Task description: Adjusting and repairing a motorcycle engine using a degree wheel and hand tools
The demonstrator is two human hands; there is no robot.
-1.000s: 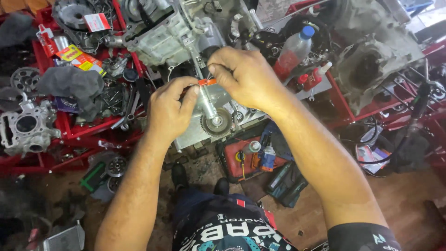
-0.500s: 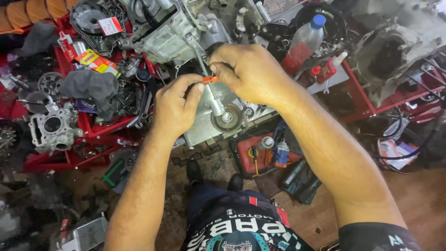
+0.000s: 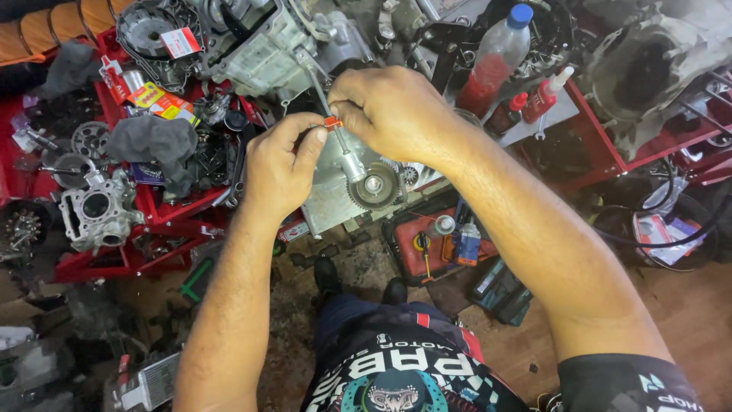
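Here, both hands meet over the socket wrench (image 3: 345, 152), a slim metal tool with an orange band, its long axis running from about eleven o'clock down to five o'clock. Its socket end points down onto the nut at the hub of the toothed gear (image 3: 374, 185) on the grey engine case (image 3: 329, 200). The left hand (image 3: 279, 169) pinches the orange band between thumb and fingertips; the right hand (image 3: 390, 113) is pressed closed around the upper shaft (its top pokes out at eleven o'clock). Room is tight: a second engine block (image 3: 263, 47) crowds twelve o'clock, a red-liquid bottle (image 3: 492, 67) stands at two o'clock, and the red stand rail (image 3: 179, 210) lies at nine o'clock.
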